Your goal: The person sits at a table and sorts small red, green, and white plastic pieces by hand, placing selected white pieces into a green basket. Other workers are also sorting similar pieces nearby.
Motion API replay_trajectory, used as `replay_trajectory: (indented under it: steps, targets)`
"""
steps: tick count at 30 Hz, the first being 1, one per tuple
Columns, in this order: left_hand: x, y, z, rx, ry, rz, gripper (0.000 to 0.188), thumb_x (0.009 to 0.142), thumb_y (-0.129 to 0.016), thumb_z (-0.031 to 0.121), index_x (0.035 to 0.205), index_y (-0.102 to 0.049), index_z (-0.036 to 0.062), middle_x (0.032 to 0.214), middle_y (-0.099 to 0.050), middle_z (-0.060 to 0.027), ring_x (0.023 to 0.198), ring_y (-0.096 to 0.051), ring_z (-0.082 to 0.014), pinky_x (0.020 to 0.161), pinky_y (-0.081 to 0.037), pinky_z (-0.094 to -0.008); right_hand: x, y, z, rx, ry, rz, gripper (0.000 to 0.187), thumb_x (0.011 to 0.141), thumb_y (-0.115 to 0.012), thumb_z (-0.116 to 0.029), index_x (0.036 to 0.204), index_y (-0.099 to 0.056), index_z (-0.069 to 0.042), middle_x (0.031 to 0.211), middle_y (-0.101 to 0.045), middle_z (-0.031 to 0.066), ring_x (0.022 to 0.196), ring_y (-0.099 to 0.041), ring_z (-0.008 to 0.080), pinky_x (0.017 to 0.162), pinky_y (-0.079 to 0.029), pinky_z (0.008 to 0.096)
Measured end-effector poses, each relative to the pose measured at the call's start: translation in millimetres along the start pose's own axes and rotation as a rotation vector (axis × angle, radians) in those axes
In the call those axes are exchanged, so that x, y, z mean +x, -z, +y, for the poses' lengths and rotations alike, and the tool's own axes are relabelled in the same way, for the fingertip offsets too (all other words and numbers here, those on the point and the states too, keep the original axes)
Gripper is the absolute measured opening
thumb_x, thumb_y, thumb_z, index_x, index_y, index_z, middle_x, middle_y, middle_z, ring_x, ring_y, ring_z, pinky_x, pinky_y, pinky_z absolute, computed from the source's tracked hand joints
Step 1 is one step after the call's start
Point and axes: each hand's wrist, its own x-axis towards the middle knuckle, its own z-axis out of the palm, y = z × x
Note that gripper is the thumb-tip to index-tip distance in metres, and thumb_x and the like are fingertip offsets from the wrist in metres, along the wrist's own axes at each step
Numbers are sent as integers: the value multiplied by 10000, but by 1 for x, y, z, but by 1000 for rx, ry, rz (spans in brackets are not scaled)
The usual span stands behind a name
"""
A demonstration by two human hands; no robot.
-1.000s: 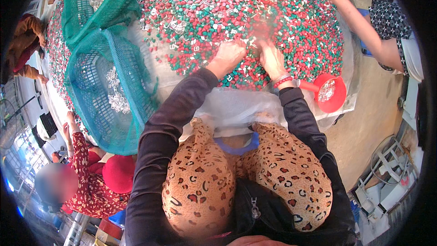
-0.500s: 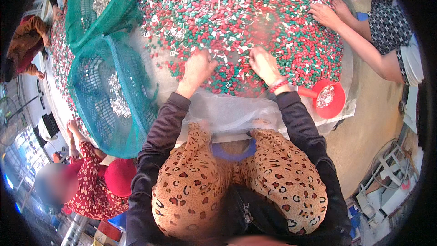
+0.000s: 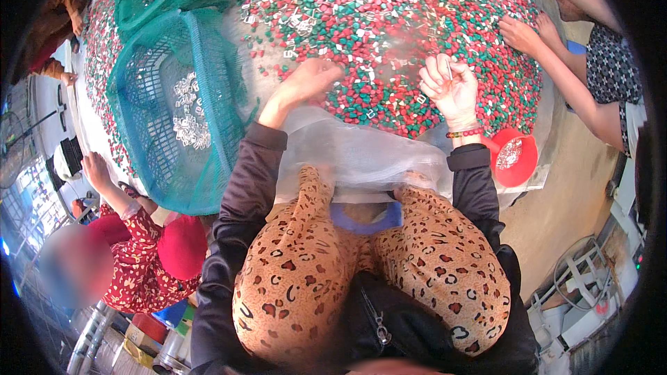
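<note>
Your left hand [image 3: 310,79] curls downward; I cannot tell its grip. Right of it, red and green pieces [image 3: 379,101] point every way. Your right hand [image 3: 450,87] is half-curled, contents unclear; beside it, the red scoop [image 3: 515,176] points its handle leftward.

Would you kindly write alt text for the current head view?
A person's left hand and curled right hand are at the edge of red and green pieces mixed with pale bits. A blue basket is at left, a red scoop at right.
</note>
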Motion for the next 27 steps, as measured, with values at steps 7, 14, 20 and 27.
replay_trajectory:
  steps: [7,14,20,27]
  targets:
    - [-28,4,-6,-379,-112,-169,259,865,-601,242,711,-467,82,651,-374,41,578,-378,-80,495,-318,-246,35,-35,6,-79,-138,-92,311,895,-477,-249,657,-372,-79,639,-340,11,561,-328,95,452,-271,224]
    - [-48,21,-17,-1021,-518,-553,209,781,-552,229,811,-462,42,788,-431,-39,725,-438,-141,559,-343,-267,67,-53,10,-167,-235,-66,241,903,-442,-178,698,-412,-53,643,-338,4,544,-317,104,465,-284,225]
    - [-39,-18,19,-234,-575,77,334,892,-547,331,978,-596,12,904,-573,-69,811,-569,-167,724,-459,-279,40,-20,78,140,-339,295,368,921,-470,-248,1148,-571,23,1086,-647,142,996,-620,283,893,-494,466]
    - [-35,-90,29,691,-989,448,381,892,-564,324,1207,-554,110,1330,-515,-67,1296,-394,-315,1034,-245,-616,10,-5,86,-254,-86,319,418,1002,-383,-283,1349,-436,-56,1390,-452,135,1262,-456,273,1067,-367,451]
